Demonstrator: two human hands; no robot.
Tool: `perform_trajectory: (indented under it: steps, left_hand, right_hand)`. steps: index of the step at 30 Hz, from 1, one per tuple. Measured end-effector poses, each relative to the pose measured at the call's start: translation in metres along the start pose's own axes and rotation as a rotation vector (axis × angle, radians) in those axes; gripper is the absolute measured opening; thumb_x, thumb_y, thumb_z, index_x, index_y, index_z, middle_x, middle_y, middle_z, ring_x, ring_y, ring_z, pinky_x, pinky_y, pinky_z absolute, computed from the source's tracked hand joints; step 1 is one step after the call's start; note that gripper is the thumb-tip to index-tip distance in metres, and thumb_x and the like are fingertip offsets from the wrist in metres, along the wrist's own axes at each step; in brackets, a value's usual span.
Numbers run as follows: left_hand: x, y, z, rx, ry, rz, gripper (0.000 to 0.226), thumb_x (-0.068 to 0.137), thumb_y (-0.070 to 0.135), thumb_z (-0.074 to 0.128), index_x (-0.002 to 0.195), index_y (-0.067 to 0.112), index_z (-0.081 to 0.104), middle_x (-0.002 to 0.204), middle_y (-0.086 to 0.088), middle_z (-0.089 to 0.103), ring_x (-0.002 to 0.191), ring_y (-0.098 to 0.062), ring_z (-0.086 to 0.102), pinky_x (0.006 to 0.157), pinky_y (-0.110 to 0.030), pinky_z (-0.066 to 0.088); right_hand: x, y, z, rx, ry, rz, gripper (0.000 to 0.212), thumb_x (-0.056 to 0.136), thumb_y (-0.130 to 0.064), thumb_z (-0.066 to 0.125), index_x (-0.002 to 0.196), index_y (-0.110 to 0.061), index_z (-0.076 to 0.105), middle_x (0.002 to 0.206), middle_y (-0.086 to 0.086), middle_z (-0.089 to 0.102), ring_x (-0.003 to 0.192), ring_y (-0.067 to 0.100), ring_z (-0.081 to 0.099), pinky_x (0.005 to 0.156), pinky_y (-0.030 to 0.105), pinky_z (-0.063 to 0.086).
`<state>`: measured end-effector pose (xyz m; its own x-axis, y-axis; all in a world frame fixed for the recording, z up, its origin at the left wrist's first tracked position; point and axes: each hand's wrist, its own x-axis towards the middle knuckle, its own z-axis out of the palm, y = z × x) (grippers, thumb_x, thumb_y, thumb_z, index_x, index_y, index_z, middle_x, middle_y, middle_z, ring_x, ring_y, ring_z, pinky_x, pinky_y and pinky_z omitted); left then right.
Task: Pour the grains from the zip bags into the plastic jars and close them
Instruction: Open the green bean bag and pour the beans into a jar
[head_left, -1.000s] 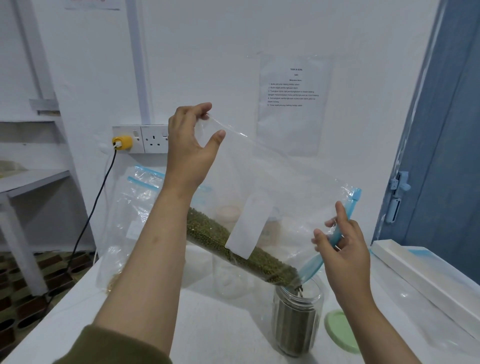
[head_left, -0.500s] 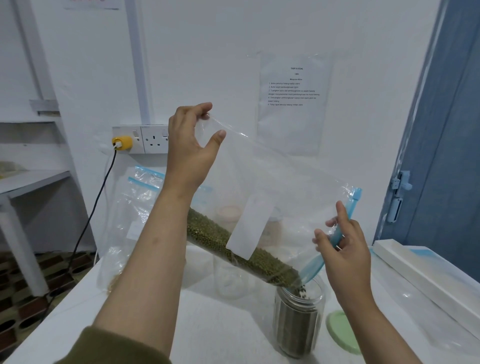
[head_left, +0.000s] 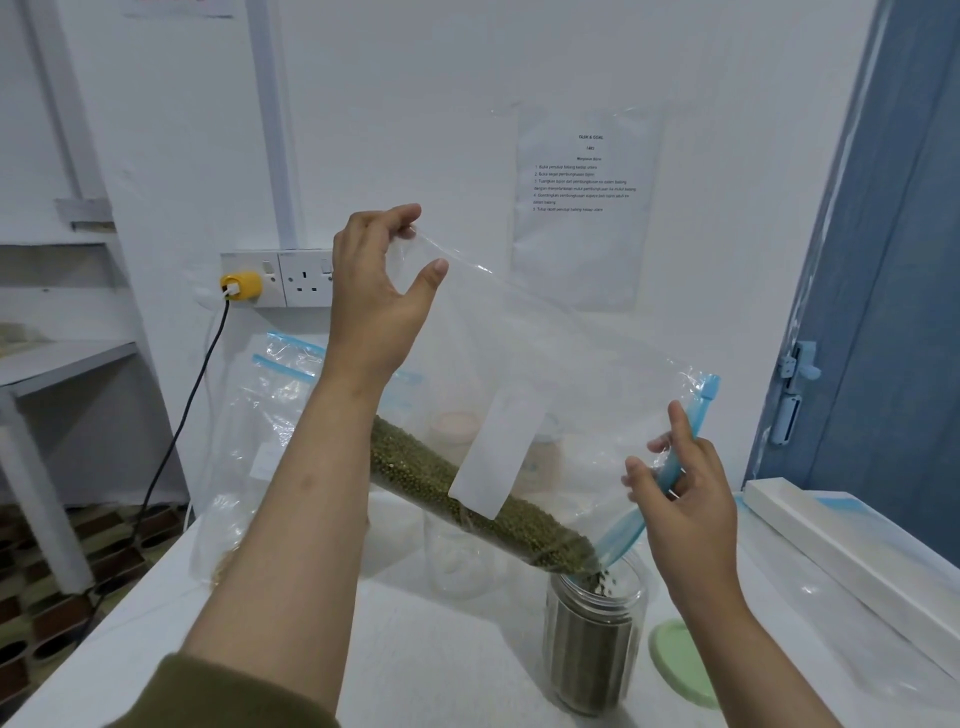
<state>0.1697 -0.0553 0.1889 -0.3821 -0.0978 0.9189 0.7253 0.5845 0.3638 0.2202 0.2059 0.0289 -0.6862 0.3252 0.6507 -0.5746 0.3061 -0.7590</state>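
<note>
A person tilts a clear zip bag (head_left: 545, 364) of green grains (head_left: 467, 499) over an open plastic jar (head_left: 592, 639) standing near the front right part of a white desk (head_left: 441, 649). The left hand (head_left: 374, 306), raised high, pinches the bag's upper closed corner between curled fingertips and thumb. The right hand (head_left: 680, 499), lower and to the right, grips the blue zip strip (head_left: 680, 457) at the bag's mouth with fingers curled around it. The grains lie along the bag's lower edge and spill from the bottom corner of the mouth into the jar, which is already filled for most of its height. A white label patch (head_left: 493, 457) on the bag covers part of the grains.

A pale green lid (head_left: 675, 660) lies flat on the desk just right of the jar, its far side hidden by the right forearm. Behind the bag, seen only through the plastic, stands an empty clear jar (head_left: 457, 561); further jars with pale contents are too blurred to identify. More zip bags (head_left: 260, 441) lean against the wall at the desk's back left corner, their contents hard to make out. A long white box (head_left: 852, 551) runs along the desk's right edge, cut off by the frame. A printed sheet (head_left: 587, 202) on the wall is too small to read.
</note>
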Motion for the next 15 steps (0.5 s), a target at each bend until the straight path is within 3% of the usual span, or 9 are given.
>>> perform_trajectory:
  steps: [15]
  left_hand:
    - [0.0007,0.0006,0.0020,-0.003,0.008,0.009,0.045,0.088,0.022,0.069,0.130,0.015,0.056,0.115,0.004,0.051,0.117,-0.014,0.046,0.103,-0.019,0.036]
  right_hand:
    - [-0.0007,0.0008,-0.0014,-0.015,-0.001,0.005,0.065,0.094,-0.012,0.063,0.146,-0.042,0.038,0.102,-0.007,0.051,0.091,0.034,0.062,0.088,0.046,0.056]
